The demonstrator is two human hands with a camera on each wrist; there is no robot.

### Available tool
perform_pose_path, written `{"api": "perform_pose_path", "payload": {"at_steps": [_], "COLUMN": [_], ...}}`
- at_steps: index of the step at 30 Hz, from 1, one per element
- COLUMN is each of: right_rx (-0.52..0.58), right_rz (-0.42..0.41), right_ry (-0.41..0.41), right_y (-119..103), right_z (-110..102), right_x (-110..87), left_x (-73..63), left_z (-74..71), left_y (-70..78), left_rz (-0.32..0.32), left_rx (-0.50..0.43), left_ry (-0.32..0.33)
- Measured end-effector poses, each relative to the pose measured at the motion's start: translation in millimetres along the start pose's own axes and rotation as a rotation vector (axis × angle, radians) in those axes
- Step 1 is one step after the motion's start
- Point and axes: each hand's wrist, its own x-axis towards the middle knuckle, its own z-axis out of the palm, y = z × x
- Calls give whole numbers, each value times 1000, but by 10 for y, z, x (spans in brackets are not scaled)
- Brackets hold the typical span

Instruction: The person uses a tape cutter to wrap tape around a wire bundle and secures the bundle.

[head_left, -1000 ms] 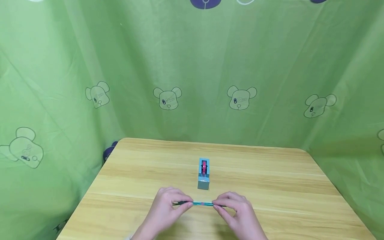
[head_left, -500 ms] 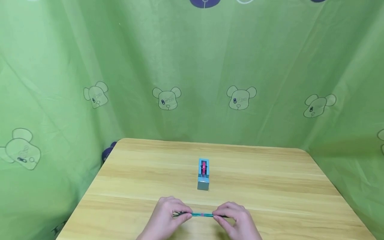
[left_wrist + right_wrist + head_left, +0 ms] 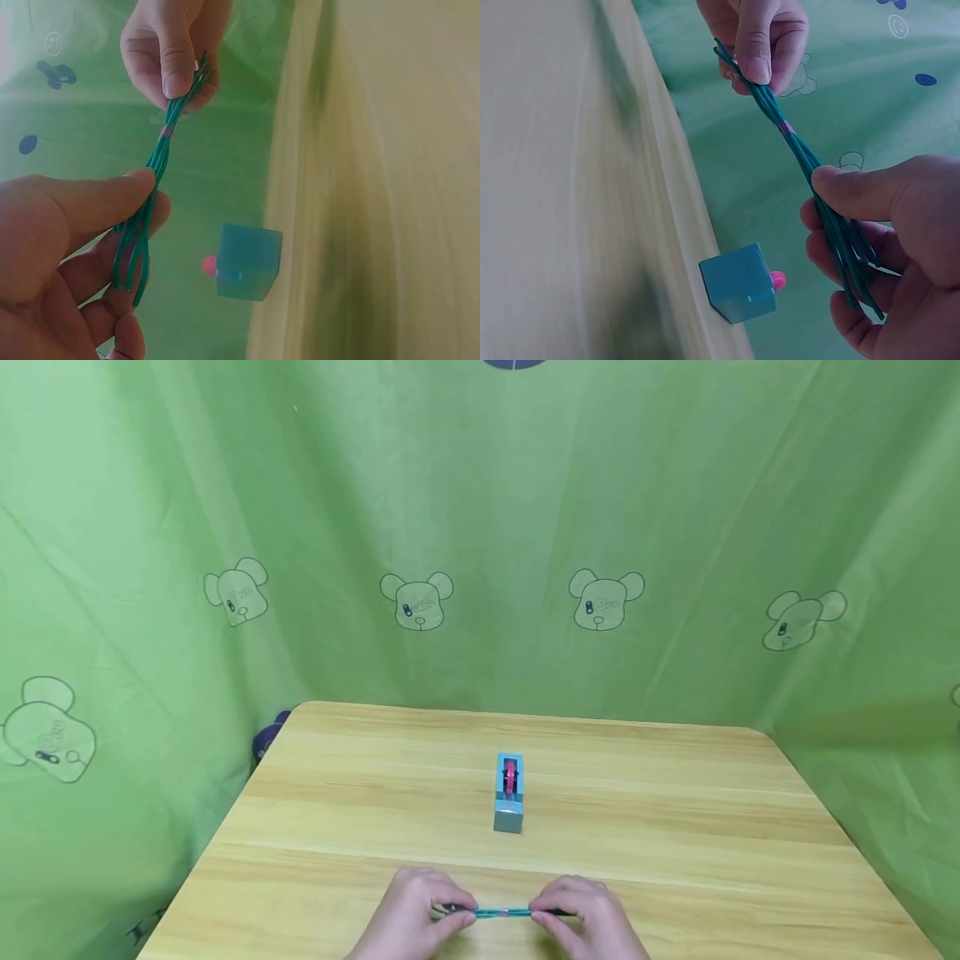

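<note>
A bundle of thin green wires point(image 3: 491, 913) stretches sideways between both hands, low over the front of the table. My left hand point(image 3: 415, 912) pinches the bundle near one end between thumb and fingers; loose ends fan out below the grip in the left wrist view. Toward the other end, my right hand point(image 3: 590, 913) pinches it the same way, with wire ends splaying past the fingers. A pinkish band of tape point(image 3: 786, 127) wraps the middle, between the two grips. Beyond the hands stands a blue tape dispenser point(image 3: 508, 820) with a pink roll point(image 3: 510, 775).
The wooden table point(image 3: 675, 810) has rounded far corners. A green curtain point(image 3: 495, 527) printed with bear heads hangs behind it and along both sides. The dispenser is the nearest object past the hands.
Both hands have moved down in the head view, toward the person, carrying the wire bundle between them. Both grips stay the same, and the dispenser remains in place.
</note>
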Motion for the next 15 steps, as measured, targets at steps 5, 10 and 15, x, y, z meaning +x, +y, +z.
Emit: {"api": "perform_pose_path", "payload": {"at_steps": [5,10,15], "right_rx": [74,93,135], "right_rz": [9,45,56], "right_ry": [-83,-157,-219], "right_y": [47,69,116], "right_z": [7,16,31], "right_x": [-23,-43,-61], "left_x": [-39,-72,-93], "left_z": [10,23,48], "left_y": [-14,-30,-56], "left_rz": [-14,-89,-169], "left_rx": [24,19,8], "left_ry": [-34,-97,-157]}}
